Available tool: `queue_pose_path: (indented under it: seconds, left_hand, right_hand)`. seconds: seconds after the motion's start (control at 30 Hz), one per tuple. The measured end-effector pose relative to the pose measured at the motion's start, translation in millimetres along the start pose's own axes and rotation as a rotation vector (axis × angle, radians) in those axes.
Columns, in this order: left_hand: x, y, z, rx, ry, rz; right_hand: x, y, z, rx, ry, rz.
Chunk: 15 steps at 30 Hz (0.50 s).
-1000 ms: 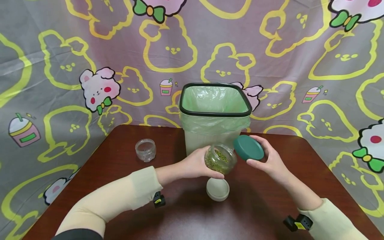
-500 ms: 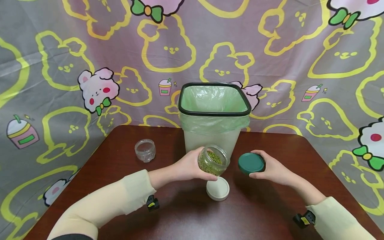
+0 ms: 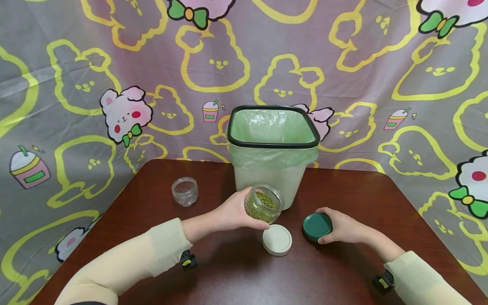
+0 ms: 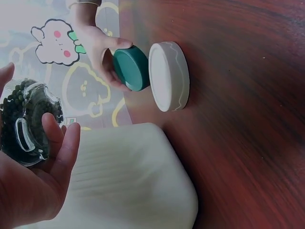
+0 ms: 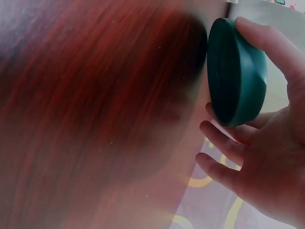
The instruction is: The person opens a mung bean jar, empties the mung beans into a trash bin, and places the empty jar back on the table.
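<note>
My left hand (image 3: 234,212) grips a clear jar (image 3: 264,204) partly filled with small green beans; it is raised over the table, tilted, its uncapped mouth turned toward the right. In the left wrist view, the fingers curl about the jar (image 4: 28,124). Off to the right, my right hand (image 3: 345,227) pinches a dark green lid (image 3: 317,227) by its rim, thumb on one side and fingers on the other. The lid's hollow side faces the tabletop in the right wrist view (image 5: 238,71); whether its edge touches the wood I cannot tell. Between the hands lies a white lid (image 3: 277,240).
Behind the jar stands a pale bin (image 3: 272,169) with a black rim and green liner bag. A clear plastic jar (image 3: 185,191) sits at the back left of the brown table (image 3: 236,275). Patterned cloth (image 3: 152,51) hangs behind and at both sides.
The right hand has lowered the green lid toward the table, turning it flatter. The left hand has drawn the bean jar leftward, away from the lid. The white lid stays in place.
</note>
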<state>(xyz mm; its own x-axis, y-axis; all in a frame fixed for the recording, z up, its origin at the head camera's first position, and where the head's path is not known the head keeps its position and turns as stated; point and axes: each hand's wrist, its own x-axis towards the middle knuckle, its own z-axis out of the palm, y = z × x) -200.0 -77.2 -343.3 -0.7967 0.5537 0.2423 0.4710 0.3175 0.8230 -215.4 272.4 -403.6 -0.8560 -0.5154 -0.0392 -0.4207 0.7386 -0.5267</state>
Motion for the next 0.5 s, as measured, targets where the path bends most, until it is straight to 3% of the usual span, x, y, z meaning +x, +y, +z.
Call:
queue_pose_path:
  seconds: [0.27, 0.5]
  left_hand:
    - [-3.5, -1.0, -3.2, 0.004, 0.007, -0.012]
    - [-5.3, -0.6, -6.3, 0.019, 0.011, -0.013]
  right_hand:
    - [0.8, -1.3, 6.4, -0.143, -0.025, 0.058]
    - [1.2, -4.6, 7.3, -0.185, -0.017, 0.054]
